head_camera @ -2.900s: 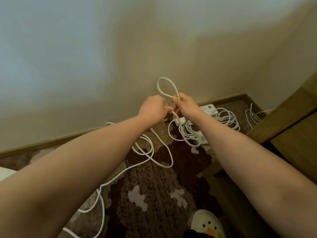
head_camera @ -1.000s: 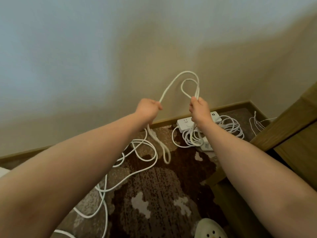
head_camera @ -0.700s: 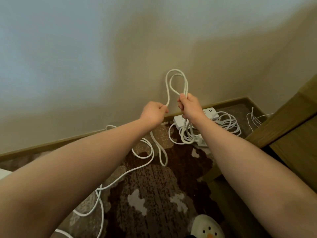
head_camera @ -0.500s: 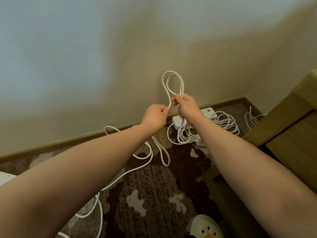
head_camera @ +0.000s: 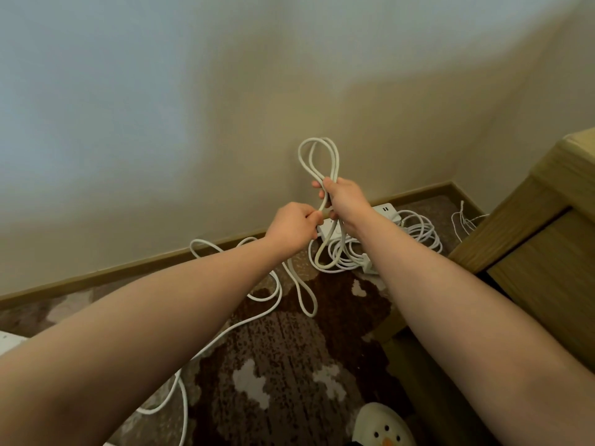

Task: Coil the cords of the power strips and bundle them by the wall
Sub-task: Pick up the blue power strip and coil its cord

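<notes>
White cord (head_camera: 323,162) loops gripped in right hand (head_camera: 344,201), held above floor nr far wall (head_camera: 225,107); left hand (head_camera: 291,228) pinches its trailing length. Power strips (head_camera: 386,211) w/ coiled cords at baseboard; wooden cabinet (head_camera: 544,226) crowds right.

The white cord (head_camera: 335,156) looks smooth and rubbery with a faint sheen, the power strips (head_camera: 386,211) are glossy white plastic, the brown patterned rug (head_camera: 289,365) is coarse matt pile, and the cabinet (head_camera: 541,239) is matt grained wood.
</notes>
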Available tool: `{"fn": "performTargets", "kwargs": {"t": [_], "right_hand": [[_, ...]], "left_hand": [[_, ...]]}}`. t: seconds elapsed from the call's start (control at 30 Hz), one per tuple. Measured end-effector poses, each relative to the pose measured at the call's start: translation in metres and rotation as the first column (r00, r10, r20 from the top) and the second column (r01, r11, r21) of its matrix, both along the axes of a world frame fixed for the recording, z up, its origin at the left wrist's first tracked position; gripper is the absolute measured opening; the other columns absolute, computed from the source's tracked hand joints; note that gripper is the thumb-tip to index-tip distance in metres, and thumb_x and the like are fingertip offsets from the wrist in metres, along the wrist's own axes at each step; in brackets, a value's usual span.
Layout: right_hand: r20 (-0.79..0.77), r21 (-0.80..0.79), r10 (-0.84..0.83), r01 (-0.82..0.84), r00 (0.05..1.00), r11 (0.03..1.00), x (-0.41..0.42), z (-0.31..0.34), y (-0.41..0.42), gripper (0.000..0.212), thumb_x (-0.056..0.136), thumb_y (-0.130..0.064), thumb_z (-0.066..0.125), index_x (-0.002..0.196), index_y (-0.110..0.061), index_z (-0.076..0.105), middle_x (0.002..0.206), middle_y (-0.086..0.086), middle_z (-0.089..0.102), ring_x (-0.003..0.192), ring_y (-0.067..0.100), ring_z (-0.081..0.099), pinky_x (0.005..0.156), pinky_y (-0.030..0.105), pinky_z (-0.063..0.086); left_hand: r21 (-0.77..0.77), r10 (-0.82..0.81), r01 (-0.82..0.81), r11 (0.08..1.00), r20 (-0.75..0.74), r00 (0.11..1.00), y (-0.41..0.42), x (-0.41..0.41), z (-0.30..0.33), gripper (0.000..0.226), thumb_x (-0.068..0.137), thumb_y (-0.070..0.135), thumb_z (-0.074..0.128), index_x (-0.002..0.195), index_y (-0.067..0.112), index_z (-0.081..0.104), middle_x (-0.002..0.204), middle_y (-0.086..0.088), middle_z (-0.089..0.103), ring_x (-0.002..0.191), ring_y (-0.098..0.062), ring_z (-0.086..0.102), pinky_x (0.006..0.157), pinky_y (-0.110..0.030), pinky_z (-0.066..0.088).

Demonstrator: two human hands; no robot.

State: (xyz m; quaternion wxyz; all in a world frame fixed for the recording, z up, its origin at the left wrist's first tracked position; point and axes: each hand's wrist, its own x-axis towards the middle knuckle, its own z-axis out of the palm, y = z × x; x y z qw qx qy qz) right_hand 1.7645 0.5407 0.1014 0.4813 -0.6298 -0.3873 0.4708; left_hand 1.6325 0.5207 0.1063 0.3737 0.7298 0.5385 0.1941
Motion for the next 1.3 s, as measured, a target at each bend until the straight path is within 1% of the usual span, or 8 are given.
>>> {"fn": "performTargets", "kwargs": {"t": [0.13,0.3,0.53,0.7,0.83,0.97,1.13,1.3], "right_hand": [[0.007,-0.007,0.007,-0.007,1.0,1.0,0.0,0.0,0.001,0.026,0.103,-0.021,0.042,0.087,-0.018,0.063,0.069,-0.006,0.056,0.058,0.011,0.044,0.045,0.022,0.031],[-0.034,0.023,-0.037,0.037,0.999,0.999,0.001,-0.004,0.0,0.027,0.105,-0.021,0.039,0.085,-0.017,0.057,0.065,-0.003,0.048,0.054,0.011,0.043,0.049,0.024,0.033],[-0.501,0.024,-0.093,0.121,0.861,0.992,0.001,0.0,-0.002,0.024,0.107,-0.02,0.037,0.091,-0.013,0.054,0.064,-0.001,0.047,0.048,0.013,0.053,0.058,0.036,0.055],[-0.576,0.026,-0.066,0.1,0.815,0.995,0.004,0.005,-0.002,0.025,0.107,-0.023,0.036,0.091,-0.014,0.052,0.06,-0.004,0.043,0.043,0.009,0.038,0.047,0.026,0.046],[-0.386,0.02,-0.113,0.131,0.915,0.991,0.005,0.002,0.0,0.024,0.106,-0.022,0.036,0.087,-0.016,0.051,0.056,-0.006,0.039,0.039,0.007,0.027,0.04,0.02,0.027],[-0.091,0.044,-0.176,0.181,0.98,0.983,0.012,-0.003,0.003,0.023,0.103,-0.023,0.038,0.085,-0.018,0.051,0.062,-0.004,0.041,0.046,0.009,0.031,0.042,0.023,0.028],[0.236,0.146,-0.227,0.197,0.945,0.969,0.021,-0.009,0.005,0.027,0.103,-0.024,0.04,0.08,-0.024,0.053,0.074,-0.001,0.052,0.065,0.015,0.045,0.065,0.032,0.039],[0.389,0.202,-0.254,0.187,0.886,0.961,0.026,-0.011,0.005,0.023,0.103,-0.025,0.04,0.094,-0.015,0.059,0.086,0.004,0.059,0.079,0.021,0.055,0.075,0.038,0.045]], "left_hand": [[-0.013,0.021,-0.021,1.0,-0.005,1.0,0.0,-0.003,-0.002,0.033,0.095,0.029,0.047,0.075,0.016,0.069,0.056,0.005,0.066,0.04,0.001,0.052,0.051,-0.022,0.039],[-0.244,-0.011,0.04,0.969,0.119,0.993,-0.008,-0.014,-0.005,0.035,0.1,0.026,0.042,0.073,0.011,0.059,0.054,-0.001,0.052,0.042,-0.013,0.048,0.043,-0.023,0.043],[-0.319,0.005,0.076,0.945,0.247,0.969,-0.007,-0.049,-0.011,0.028,0.1,0.013,0.034,0.08,0.01,0.054,0.058,-0.005,0.039,0.044,-0.018,0.038,0.048,-0.027,0.042],[-0.302,0.104,-0.01,0.953,0.298,0.949,-0.005,-0.05,-0.016,0.011,0.098,0.016,0.045,0.088,0.011,0.045,0.059,-0.006,0.044,0.047,-0.018,0.04,0.055,-0.035,0.045],[-0.393,-0.042,0.16,0.906,0.293,0.955,-0.011,-0.048,-0.019,0.019,0.099,0.018,0.045,0.082,0.01,0.049,0.06,-0.005,0.047,0.043,-0.013,0.045,0.057,-0.034,0.046],[-0.499,-0.106,0.244,0.832,0.289,0.951,-0.016,-0.066,-0.025,0.03,0.102,0.019,0.034,0.086,0.005,0.056,0.058,-0.005,0.042,0.041,-0.013,0.04,0.045,-0.025,0.042],[-0.426,-0.192,0.201,0.882,0.065,0.979,0.0,-0.119,-0.017,0.029,0.101,0.023,0.041,0.088,0.009,0.063,0.057,-0.003,0.038,0.045,-0.011,0.039,0.044,-0.02,0.037],[-0.362,-0.136,0.154,0.919,0.077,0.988,0.017,-0.149,-0.001,0.023,0.096,0.018,0.051,0.09,0.008,0.07,0.061,-0.005,0.045,0.054,-0.014,0.04,0.051,-0.019,0.036]]}}
